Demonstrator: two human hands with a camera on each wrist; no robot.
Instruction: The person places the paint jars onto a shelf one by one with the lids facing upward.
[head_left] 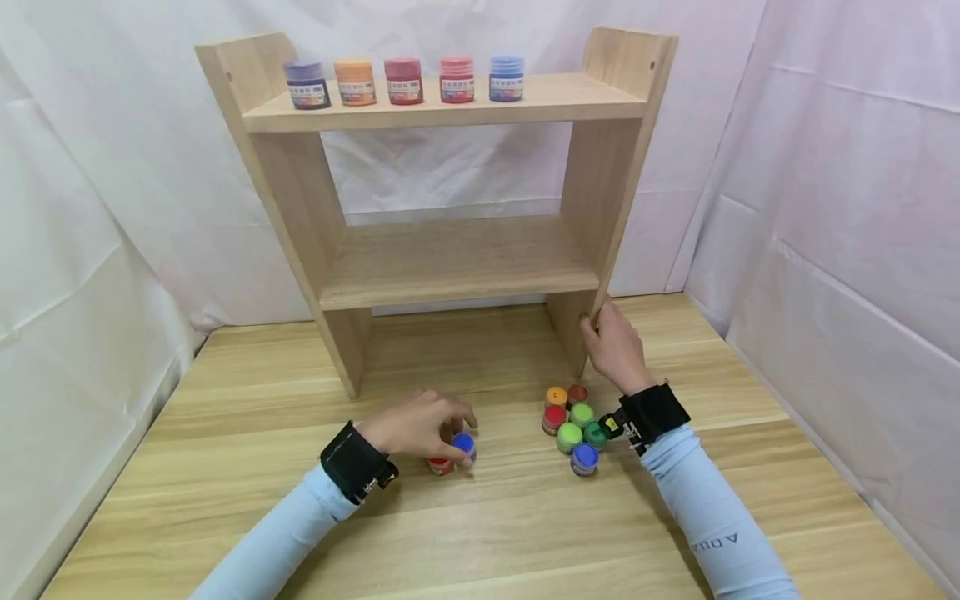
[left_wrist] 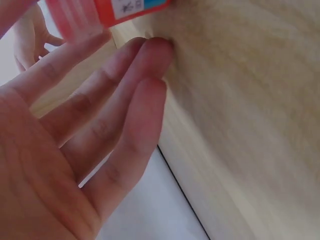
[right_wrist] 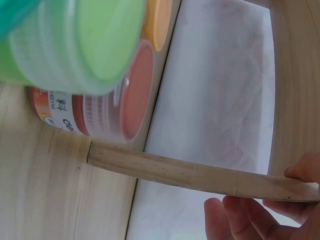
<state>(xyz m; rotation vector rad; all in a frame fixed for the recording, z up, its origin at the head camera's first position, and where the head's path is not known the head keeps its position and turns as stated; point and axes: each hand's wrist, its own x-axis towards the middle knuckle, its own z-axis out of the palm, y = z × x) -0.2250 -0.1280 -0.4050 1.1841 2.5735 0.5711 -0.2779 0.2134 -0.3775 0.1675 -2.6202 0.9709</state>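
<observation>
Nearest me, my left hand (head_left: 417,425) is curled down over two small jars on the table (head_left: 240,500), a red jar (head_left: 440,465) and a blue jar (head_left: 464,445); the fingertips rest on them, though in the left wrist view the fingers (left_wrist: 125,100) look fairly straight beside a red pot, so I judge the grip light and not closed tight. Just to the right sits a cluster of loose jars (head_left: 573,421) with orange, red, green and blue lids, touching one another. A little farther, my right hand (head_left: 613,342) is wrapped around the front edge of the shelf's right leg (head_left: 592,308), steadying it. Farther still, the shelf (head_left: 450,258) has a bare middle board, and its top board carries five jars in a row (head_left: 405,81). So I'd say five are placed and roughly nine wait on the table. The table is pale wood plank; white cloth (head_left: 825,208) hangs around on all sides.
</observation>
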